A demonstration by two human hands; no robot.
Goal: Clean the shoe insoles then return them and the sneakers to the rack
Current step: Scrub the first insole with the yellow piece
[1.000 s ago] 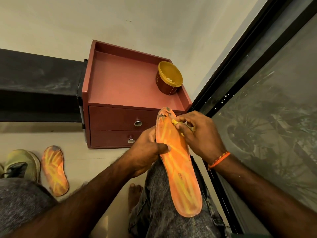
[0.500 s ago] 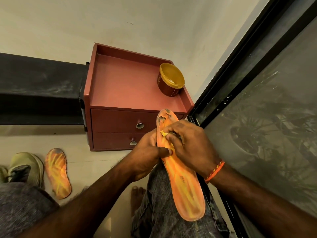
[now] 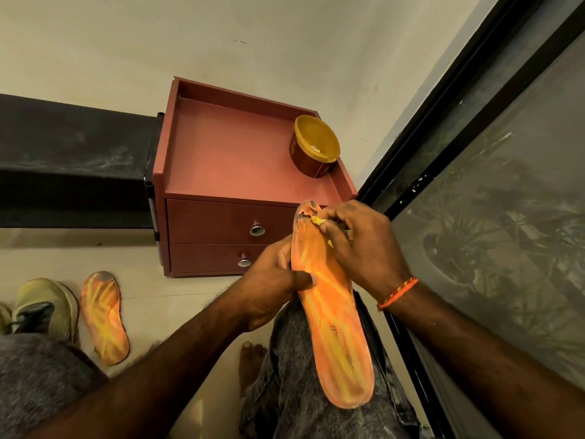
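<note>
The insole (image 3: 329,315) runs lengthwise from lower right up to frame centre, resting on the knee. The left hand (image 3: 272,289) grips its left edge; the right hand (image 3: 361,245) pinches a small yellow scrubber (image 3: 317,220) against the worn toe end.

Dim warm indoor light, soft shadows, sharp centre, wide-angle bending at edges
</note>
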